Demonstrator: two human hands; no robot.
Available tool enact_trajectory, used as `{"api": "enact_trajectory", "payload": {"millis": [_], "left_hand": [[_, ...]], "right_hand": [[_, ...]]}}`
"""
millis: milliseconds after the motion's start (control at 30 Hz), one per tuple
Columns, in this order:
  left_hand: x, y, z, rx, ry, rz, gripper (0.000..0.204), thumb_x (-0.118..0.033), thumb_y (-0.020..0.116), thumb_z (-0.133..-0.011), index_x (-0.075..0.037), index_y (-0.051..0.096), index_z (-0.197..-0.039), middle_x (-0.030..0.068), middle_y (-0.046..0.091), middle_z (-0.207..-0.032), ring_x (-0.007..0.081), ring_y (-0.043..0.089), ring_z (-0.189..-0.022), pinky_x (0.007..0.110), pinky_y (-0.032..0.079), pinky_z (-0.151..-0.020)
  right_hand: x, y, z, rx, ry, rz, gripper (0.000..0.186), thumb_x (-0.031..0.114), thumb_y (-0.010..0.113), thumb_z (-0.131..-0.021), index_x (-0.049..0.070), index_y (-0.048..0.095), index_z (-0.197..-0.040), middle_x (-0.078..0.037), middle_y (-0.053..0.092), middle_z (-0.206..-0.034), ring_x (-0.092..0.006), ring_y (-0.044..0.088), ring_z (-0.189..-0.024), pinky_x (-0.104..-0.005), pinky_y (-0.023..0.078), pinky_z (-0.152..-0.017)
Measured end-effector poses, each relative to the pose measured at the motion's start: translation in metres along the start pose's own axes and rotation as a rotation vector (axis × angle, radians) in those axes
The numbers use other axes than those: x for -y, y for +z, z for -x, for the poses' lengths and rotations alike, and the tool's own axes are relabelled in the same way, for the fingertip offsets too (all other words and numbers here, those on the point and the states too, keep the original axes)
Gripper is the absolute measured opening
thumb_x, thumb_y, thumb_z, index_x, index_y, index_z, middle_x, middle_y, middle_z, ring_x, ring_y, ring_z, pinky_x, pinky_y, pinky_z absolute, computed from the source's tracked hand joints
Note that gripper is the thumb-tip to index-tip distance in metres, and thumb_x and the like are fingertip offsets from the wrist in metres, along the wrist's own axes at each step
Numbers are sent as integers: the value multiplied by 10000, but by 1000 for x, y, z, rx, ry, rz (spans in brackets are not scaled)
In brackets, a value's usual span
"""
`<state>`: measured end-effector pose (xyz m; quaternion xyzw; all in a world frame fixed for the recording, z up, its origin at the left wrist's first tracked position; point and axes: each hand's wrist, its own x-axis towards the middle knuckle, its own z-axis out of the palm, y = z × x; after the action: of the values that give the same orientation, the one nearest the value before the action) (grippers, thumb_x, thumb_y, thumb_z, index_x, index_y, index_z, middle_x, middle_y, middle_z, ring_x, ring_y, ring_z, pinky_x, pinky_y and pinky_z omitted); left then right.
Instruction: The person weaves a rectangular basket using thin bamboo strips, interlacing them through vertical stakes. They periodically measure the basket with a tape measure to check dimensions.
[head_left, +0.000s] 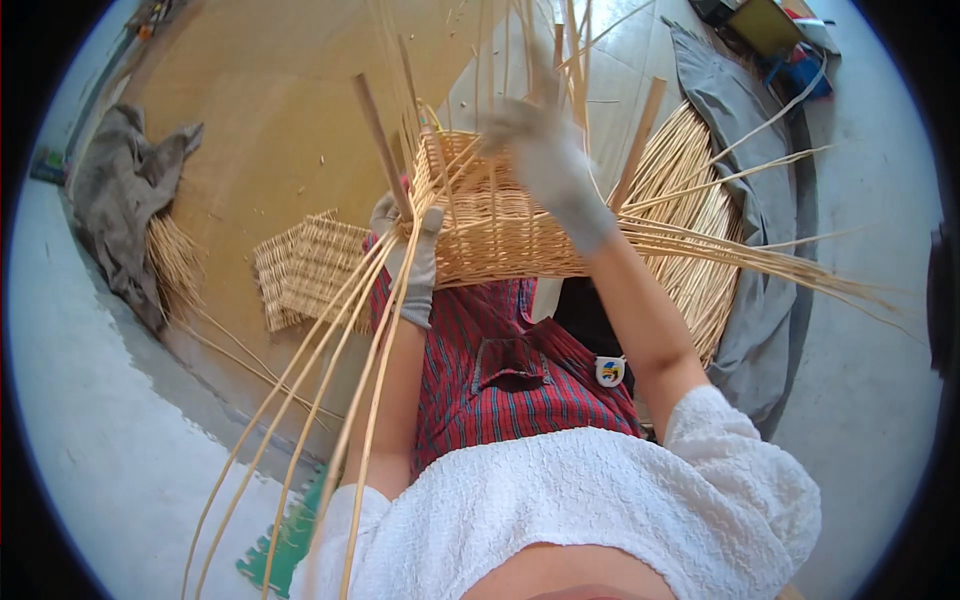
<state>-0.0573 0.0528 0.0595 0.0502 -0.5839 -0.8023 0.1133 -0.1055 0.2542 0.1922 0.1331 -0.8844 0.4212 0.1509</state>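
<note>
Basket (515,243) stretches sideways, left fingers (433,219) gripping its left end, right fingers (508,124) blurred, unclear.

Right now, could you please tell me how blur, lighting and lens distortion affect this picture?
In the head view, the gloved right hand is smeared by blur, its fingers indistinct, while the woven basket looks fairly sharp; in the same head view, light is soft, the white shirt bright; again in the head view, fisheye distortion curves the surroundings toward dark corners.
</note>
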Motion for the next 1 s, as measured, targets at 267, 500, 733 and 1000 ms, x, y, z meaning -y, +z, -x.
{"api": "enact_trajectory", "payload": {"millis": [267,500,733,1000], "left_hand": [[1,-14,10,36,187,-181,514,-235,788,-922,-26,517,-1306,51,621,-1132,136,607,-996,305,536,-876],[-56,56,76,162,97,-346,138,-132,530,-1063,-52,578,-1164,66,639,-1067,140,682,-822,265,564,-663],[-12,74,33,309,-242,-612,289,-342,616,-1044,-55,639,-1042,10,627,-747,111,624,-489,269,478,-428],[-45,96,61,252,371,-886,433,-178,739,-902,-99,591,-1302,127,626,-1154,238,677,-652,387,568,-604]], "right_hand": [[-64,-30,154,-296,589,-699,136,110,691,-985,76,708,-1116,-55,759,-994,-149,740,-880,-230,545,-600],[-55,-13,174,-448,691,-837,177,65,673,-988,70,666,-1165,-66,750,-1039,-156,732,-905,-243,554,-633],[14,-8,17,-124,-48,347,623,43,537,-970,78,366,-1568,-180,526,-1434,-232,620,-1192,-386,545,-941],[-68,-44,161,-542,209,-260,414,23,608,-968,43,500,-1366,-75,640,-1142,-204,609,-1042,-373,541,-933]]}}
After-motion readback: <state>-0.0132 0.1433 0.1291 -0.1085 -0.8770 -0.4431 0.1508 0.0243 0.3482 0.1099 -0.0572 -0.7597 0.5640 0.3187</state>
